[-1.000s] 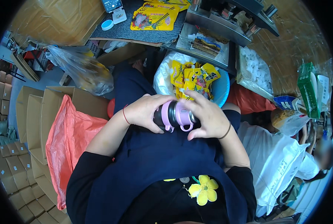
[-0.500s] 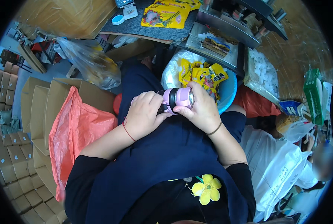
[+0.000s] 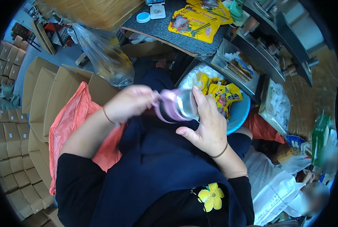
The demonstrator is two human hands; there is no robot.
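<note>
A pink and black bottle [image 3: 169, 106] with a silvery end lies sideways above my lap, blurred by motion. My left hand [image 3: 133, 101], also blurred, has its closed fingers on the pink part at the bottle's left end. At the silvery end is my right hand [image 3: 210, 126], its fingers stretched out alongside and its thumb spread away from the bottle. Whether the right palm touches the bottle, I cannot tell. Just beyond the right hand stands a blue tub [image 3: 241, 117] holding several yellow printed pouches [image 3: 225, 96].
A dark table [image 3: 165, 32] ahead carries yellow pouches [image 3: 196, 24] and a round blue-lidded container [image 3: 143, 17]. At the front right is a metal machine [image 3: 258, 53]. Open cardboard boxes [image 3: 57, 102] and a red plastic bag [image 3: 72, 128] stand left. Another person's hand [image 3: 308, 176] shows at right.
My left hand has shifted left, from gripping around the bottle to its pink left end. My right thumb has come off the bottle. The view has turned a little.
</note>
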